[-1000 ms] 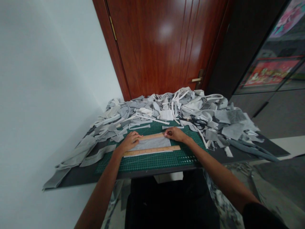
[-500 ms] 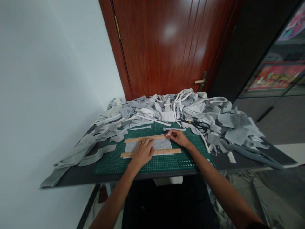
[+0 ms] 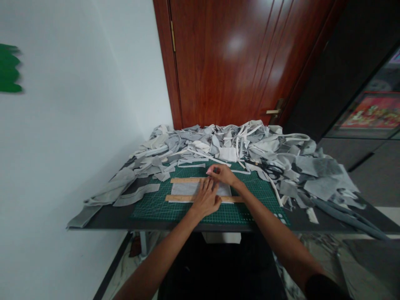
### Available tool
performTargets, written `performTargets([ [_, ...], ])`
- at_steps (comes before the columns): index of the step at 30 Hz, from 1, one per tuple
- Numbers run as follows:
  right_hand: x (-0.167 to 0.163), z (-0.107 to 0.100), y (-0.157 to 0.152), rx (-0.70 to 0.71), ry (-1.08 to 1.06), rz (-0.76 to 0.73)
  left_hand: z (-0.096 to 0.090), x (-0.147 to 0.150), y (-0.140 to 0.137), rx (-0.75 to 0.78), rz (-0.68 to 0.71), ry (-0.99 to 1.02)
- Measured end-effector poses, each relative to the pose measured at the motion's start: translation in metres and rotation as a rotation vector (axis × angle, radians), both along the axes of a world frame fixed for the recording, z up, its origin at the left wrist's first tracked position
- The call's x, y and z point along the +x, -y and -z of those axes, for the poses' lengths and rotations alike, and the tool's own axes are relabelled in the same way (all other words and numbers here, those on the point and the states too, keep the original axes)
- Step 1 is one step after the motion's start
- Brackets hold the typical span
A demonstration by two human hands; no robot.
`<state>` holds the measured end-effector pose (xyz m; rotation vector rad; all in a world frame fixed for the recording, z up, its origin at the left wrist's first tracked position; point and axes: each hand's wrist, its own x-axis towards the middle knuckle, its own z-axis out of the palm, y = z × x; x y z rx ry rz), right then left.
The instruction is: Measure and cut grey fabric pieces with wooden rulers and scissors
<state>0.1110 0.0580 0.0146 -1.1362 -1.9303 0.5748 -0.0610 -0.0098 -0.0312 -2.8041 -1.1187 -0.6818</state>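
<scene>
L hand [image 3: 206, 198] lies flat over the grey cloth [image 3: 183, 188], fingers a bit apart, tips at the upper wooden ruler [image 3: 184, 180]. R hand [image 3: 223, 173] pinches sm. pink item [image 3: 209, 170] betw. thumb & fingers, near same ruler. Cloth is on green mat [image 3: 156, 210], w/ lower wooden ruler [image 3: 179, 198] along its near edge. Scissors [image 3: 271, 168] lie by the scraps [image 3: 228, 154].

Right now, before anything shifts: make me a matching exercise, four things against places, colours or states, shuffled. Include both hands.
Things
1. Left hand
2. Right hand
3. Scissors
4. Cutting mat

Descriptions
A. Green, printed with a grid
B. Pinching a small pink object
C. Black-handled, beside the fabric scraps
D. Fingers spread, laid over the grey cloth

Pairs: 1-D, 2-B, 3-C, 4-A
</scene>
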Motion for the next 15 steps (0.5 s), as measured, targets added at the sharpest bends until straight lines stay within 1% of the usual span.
performTargets([
  [4, -0.049, -0.009, -0.021, -0.018, 0.083, -0.162, -0.002, 0.004, -0.002, -0.034, -0.043, -0.02],
  [7, -0.078, -0.009, -0.032, -0.03, 0.127, -0.226, -0.003, 0.004, -0.001, -0.101, -0.058, -0.061],
  [9, -0.093, -0.006, -0.038, -0.036, 0.158, -0.263, -0.004, 0.005, 0.0, -0.133, -0.059, -0.075],
  [12, -0.11, 0.002, -0.042, -0.058, 0.179, -0.309, -0.005, 0.006, 0.002, -0.141, -0.062, -0.09],
  [15, -0.12, 0.009, -0.044, -0.083, 0.208, -0.283, -0.004, 0.007, 0.002, -0.15, -0.088, -0.108],
])
